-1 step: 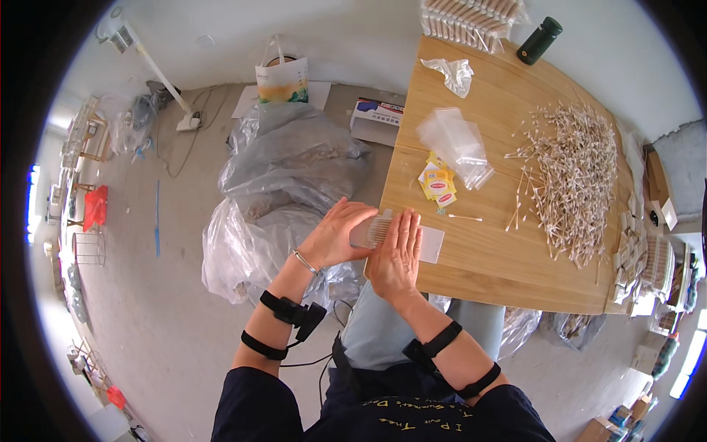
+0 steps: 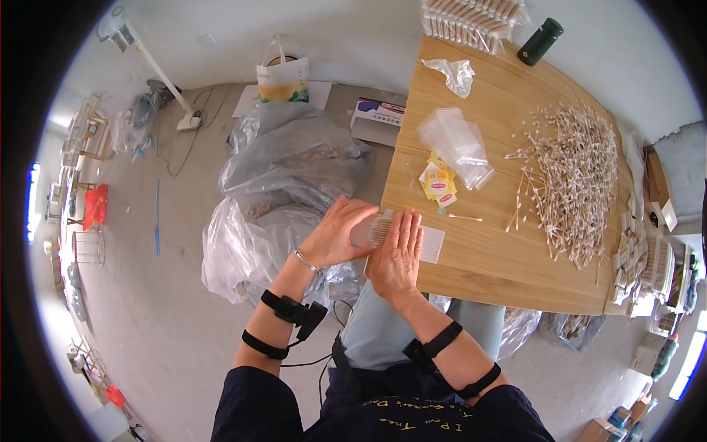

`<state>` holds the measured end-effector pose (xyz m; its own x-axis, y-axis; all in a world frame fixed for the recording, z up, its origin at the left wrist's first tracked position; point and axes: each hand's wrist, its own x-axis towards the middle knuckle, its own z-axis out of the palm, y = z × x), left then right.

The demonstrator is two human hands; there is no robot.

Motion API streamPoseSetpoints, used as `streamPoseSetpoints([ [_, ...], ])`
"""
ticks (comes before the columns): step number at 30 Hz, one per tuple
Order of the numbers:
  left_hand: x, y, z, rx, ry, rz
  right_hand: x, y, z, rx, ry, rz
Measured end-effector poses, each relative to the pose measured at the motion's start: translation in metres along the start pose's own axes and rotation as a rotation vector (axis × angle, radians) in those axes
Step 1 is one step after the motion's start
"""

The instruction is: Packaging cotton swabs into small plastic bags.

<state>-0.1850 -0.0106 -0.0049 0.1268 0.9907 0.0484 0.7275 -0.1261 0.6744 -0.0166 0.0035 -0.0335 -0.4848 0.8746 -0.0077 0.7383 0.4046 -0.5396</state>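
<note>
1. Left: crinkled, translucent plastic sacks point(image 2: 294, 162) on the floor.
2. Left grip point(image 2: 333, 234): thumb and fingers bracketing swab bundle point(image 2: 379, 230), thin sticks side by side, clear film at its left.
3. Right grip point(image 2: 395, 261): fingers straight, together, laid flat along bundle's right side; not clenched.
4. Further right: pale flat rectangle point(image 2: 433, 245), yellow packets point(image 2: 438, 184), glossy clear bags point(image 2: 456, 144), tangled swab heap point(image 2: 574, 177), all on wood-grain bench point(image 2: 515, 276).
5. Vs earlier frame: no visible change in grips or bundle.
6. Bundle sits between both grips, at bench's near-left edge.

There are two hands point(image 2: 339, 234), four armbands point(image 2: 264, 345), one bracelet point(image 2: 306, 261), one green bottle point(image 2: 540, 42) and one swab heap point(image 2: 578, 184).
</note>
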Motion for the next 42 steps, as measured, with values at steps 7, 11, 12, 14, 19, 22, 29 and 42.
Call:
streamPoseSetpoints([
  [7,-0.011,-0.042,0.046,-0.381,0.463,-0.409,0.0,-0.005,0.001,0.023,-0.025,0.005],
  [11,-0.005,-0.029,0.047,-0.439,0.309,-0.323,0.001,0.002,0.003,-0.005,-0.015,-0.004],
  [12,-0.004,-0.024,0.043,-0.272,0.315,-0.266,0.001,0.002,0.004,0.007,0.002,0.001],
  [14,-0.005,-0.021,0.043,-0.315,0.323,-0.312,0.002,0.0,0.005,0.018,0.019,0.004],
  [19,-0.005,-0.02,0.042,-0.426,0.298,-0.414,0.0,-0.006,0.005,0.042,0.023,0.037],
  [22,-0.003,-0.02,0.043,-0.384,0.29,-0.39,0.001,-0.006,0.004,0.038,0.019,0.039],
  [29,-0.003,-0.012,0.038,-0.364,0.26,-0.394,0.002,-0.005,0.006,0.058,0.035,0.045],
  [42,-0.002,-0.029,0.047,-0.823,0.118,-0.525,0.001,0.0,0.007,0.031,0.089,0.008],
])
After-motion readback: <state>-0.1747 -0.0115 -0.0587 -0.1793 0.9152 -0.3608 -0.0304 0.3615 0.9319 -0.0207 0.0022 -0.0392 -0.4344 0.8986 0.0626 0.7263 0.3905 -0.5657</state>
